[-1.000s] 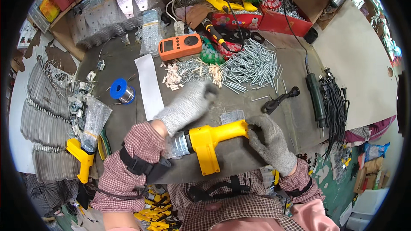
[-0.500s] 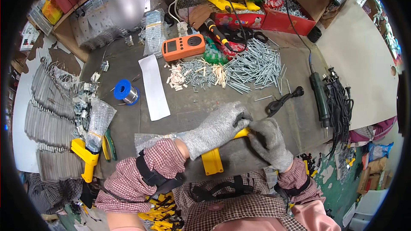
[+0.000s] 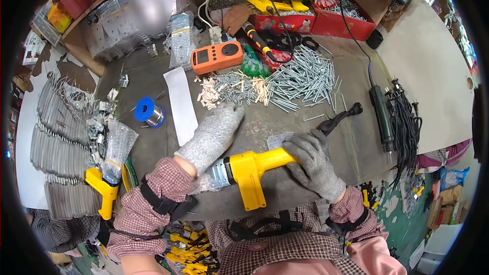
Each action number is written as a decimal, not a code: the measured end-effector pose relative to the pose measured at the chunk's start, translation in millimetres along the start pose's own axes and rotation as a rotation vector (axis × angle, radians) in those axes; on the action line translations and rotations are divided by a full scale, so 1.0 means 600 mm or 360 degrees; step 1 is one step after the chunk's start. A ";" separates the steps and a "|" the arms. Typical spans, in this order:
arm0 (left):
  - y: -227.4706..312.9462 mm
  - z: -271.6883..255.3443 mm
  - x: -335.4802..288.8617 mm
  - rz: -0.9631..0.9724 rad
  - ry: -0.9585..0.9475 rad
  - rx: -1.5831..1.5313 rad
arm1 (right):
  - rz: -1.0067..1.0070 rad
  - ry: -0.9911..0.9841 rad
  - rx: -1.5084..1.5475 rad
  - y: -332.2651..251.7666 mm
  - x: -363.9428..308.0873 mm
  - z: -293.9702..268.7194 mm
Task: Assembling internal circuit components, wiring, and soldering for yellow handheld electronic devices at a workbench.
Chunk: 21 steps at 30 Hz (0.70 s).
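My left hand (image 3: 211,135), in a grey knit glove, reaches to the near edge of a pile of small screws (image 3: 237,89) and little beige pieces (image 3: 209,91). Its fingertips are mostly hidden behind the back of the hand. My right hand (image 3: 313,165), gloved too, is closed around the handle end of a yellow gun-shaped plastic housing (image 3: 248,175). That housing lies on its side at the table's near edge, and a bubble-wrapped part (image 3: 216,175) joins its left end. Beyond my right fingers a black cable (image 3: 338,119) sticks out.
Long screws (image 3: 303,79) lie heaped behind an orange meter (image 3: 217,57) and solder spool (image 3: 150,112). A green electric screwdriver (image 3: 381,119) and black cords (image 3: 403,122) lie right. Another yellow housing (image 3: 104,191) and stacked metallic strips (image 3: 58,147) stand left.
My left hand has left the yellow housing and moved up and left to the small-parts pile. My right hand stays at the handle end, and more of the housing now shows.
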<state>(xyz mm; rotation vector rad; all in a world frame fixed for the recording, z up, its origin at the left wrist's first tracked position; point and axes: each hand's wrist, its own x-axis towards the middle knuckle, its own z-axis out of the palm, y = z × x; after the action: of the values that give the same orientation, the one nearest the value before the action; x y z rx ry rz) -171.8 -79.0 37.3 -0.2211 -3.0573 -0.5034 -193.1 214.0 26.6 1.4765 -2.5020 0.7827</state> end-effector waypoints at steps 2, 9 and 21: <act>-0.006 -0.005 -0.002 0.0040 -0.0065 0.0015 | 0.0032 0.0012 0.0012 -0.006 -0.001 0.000; 0.013 -0.040 -0.071 -0.0152 -0.0585 -0.1725 | 0.0005 0.0090 -0.0017 -0.001 -0.006 -0.002; 0.028 -0.069 -0.102 -0.0011 -0.0314 -0.1287 | 0.0144 0.0328 -0.0548 0.091 -0.003 -0.100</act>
<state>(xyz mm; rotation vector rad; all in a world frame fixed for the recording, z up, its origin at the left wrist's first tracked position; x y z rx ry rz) -108.6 -84.6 78.3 -0.2844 -2.8287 -1.7815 -246.9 265.9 57.5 1.1171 -2.4088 0.4567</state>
